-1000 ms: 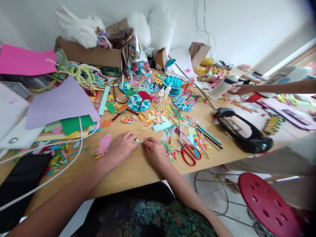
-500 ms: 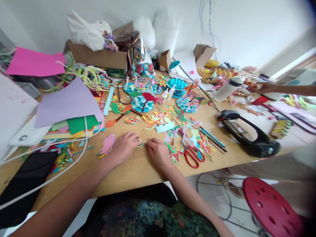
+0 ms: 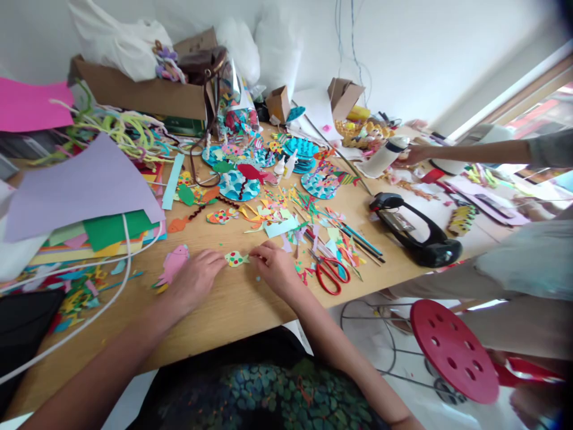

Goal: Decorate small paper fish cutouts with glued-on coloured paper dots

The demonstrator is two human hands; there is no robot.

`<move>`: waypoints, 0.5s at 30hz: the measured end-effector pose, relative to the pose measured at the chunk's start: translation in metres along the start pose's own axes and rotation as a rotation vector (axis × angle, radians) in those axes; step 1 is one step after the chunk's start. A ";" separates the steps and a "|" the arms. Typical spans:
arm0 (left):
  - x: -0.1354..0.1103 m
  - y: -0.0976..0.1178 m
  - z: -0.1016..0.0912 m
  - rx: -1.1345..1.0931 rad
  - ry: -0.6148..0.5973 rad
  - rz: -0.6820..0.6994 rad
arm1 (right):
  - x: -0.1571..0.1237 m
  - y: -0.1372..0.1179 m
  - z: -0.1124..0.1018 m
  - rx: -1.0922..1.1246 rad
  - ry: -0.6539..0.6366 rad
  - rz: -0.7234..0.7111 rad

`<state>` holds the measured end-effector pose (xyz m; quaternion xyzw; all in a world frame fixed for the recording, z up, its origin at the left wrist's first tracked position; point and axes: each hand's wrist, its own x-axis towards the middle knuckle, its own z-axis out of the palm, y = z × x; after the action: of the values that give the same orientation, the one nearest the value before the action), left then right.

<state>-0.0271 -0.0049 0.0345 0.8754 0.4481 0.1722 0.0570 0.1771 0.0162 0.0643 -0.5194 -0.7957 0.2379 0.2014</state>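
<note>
A small pale green paper fish point(image 3: 236, 258) with red and green dots lies on the table between my hands. My right hand point(image 3: 276, 270) has its fingers curled, with thumb and fingertips pinched at the fish's tail end. My left hand point(image 3: 202, 275) rests low on the wood, fingers stretched out, their tips at the fish's head end. Just left of that hand is a pink paper fish point(image 3: 175, 263). Red-handled scissors point(image 3: 331, 276) lie to the right among paper scraps point(image 3: 308, 239).
Blue paper discs point(image 3: 239, 185) with fish and glue bottles point(image 3: 286, 167) stand farther back. Coloured sheets point(image 3: 89, 191) and a white cable point(image 3: 126, 269) are at left. A black headband-shaped device point(image 3: 416, 230) lies right, near a red stool point(image 3: 454, 349). Another person's arm point(image 3: 474, 153) reaches in.
The view has swung right. The dotted face of the small fish now shows between my hands, which have moved slightly apart. The other person's arm reaches farther into view.
</note>
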 end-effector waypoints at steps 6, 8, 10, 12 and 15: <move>0.000 0.003 0.001 0.018 0.021 -0.013 | 0.006 -0.006 0.014 -0.041 -0.064 -0.011; -0.001 0.005 0.001 0.025 0.026 -0.014 | 0.008 -0.007 0.018 -0.062 -0.073 -0.017; -0.001 0.006 0.001 0.037 0.028 -0.020 | 0.009 -0.008 0.020 -0.093 -0.086 -0.014; -0.001 0.007 0.002 0.044 0.033 -0.031 | 0.010 -0.008 0.020 -0.120 -0.102 -0.008; -0.001 0.007 0.002 0.046 0.034 -0.030 | 0.011 -0.009 0.019 -0.123 -0.090 -0.010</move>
<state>-0.0215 -0.0092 0.0340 0.8666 0.4659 0.1760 0.0316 0.1556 0.0196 0.0550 -0.5156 -0.8196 0.2108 0.1343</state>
